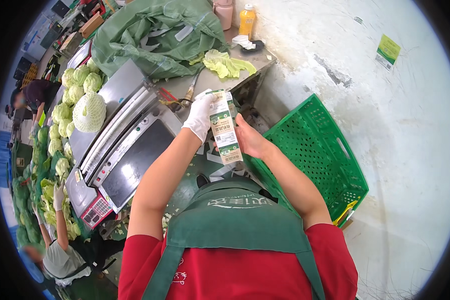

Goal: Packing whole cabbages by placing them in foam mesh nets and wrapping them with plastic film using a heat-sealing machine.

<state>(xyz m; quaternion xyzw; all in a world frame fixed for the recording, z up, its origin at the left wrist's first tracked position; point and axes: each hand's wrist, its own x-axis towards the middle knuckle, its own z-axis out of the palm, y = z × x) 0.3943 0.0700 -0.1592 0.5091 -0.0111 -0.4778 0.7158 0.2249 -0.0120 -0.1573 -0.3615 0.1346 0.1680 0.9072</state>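
Observation:
A strip of printed labels (225,129) hangs in front of me, green, white and tan, bearing writing. My gloved left hand (202,112) grips its upper end between thumb and fingers. My bare right hand (250,138) is at the strip's right side, thumb up, with its fingers partly hidden behind the labels; a further piece of label shows behind the strip. To the left stands a film wrapping machine (135,161) with a dark flat plate, film rolls and a red keypad scale (96,210) at its near end. A cabbage in a white foam net (89,112) rests on its far side.
A green perforated crate (311,150) stands at the right by the wall. Beyond my hands, a metal table (262,60) holds a green woven sack (153,37), cabbage leaves (225,63), a knife and bottles. Cabbages (76,93) line the left, where two other people work.

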